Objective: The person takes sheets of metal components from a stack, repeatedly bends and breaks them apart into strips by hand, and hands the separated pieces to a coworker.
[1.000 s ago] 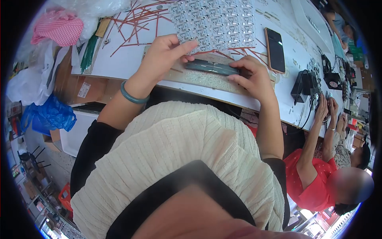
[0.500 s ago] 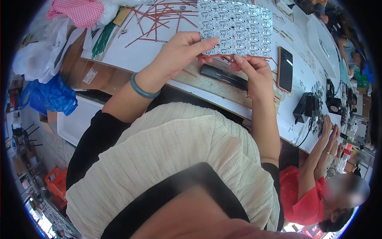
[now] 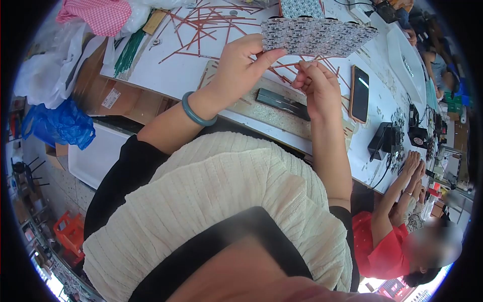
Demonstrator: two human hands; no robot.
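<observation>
My left hand [image 3: 246,63] grips a panel of small circuit boards [image 3: 317,38] by its near left corner, thumb on top. The panel is tilted, so I see it at a slant. Just below its near edge, my right hand [image 3: 319,83] has thumb and fingertips pinched together on what looks like the end of a thin red strip [image 3: 286,65]. Under my hands lies a long dark bar [image 3: 283,103] on a pale board [image 3: 236,104]. Another circuit panel [image 3: 302,8] rests behind the held one.
Loose red strips [image 3: 198,32] are scattered over the white table [image 3: 151,60]. A phone [image 3: 359,93] lies right of my right hand, with a black power box [image 3: 385,141] beyond. Green strips [image 3: 132,50] lie at left. A co-worker's hands [image 3: 413,163] are at the far right.
The panel has tipped from facing me to a slant and moved right. My right hand has come off its near edge and now pinches below it.
</observation>
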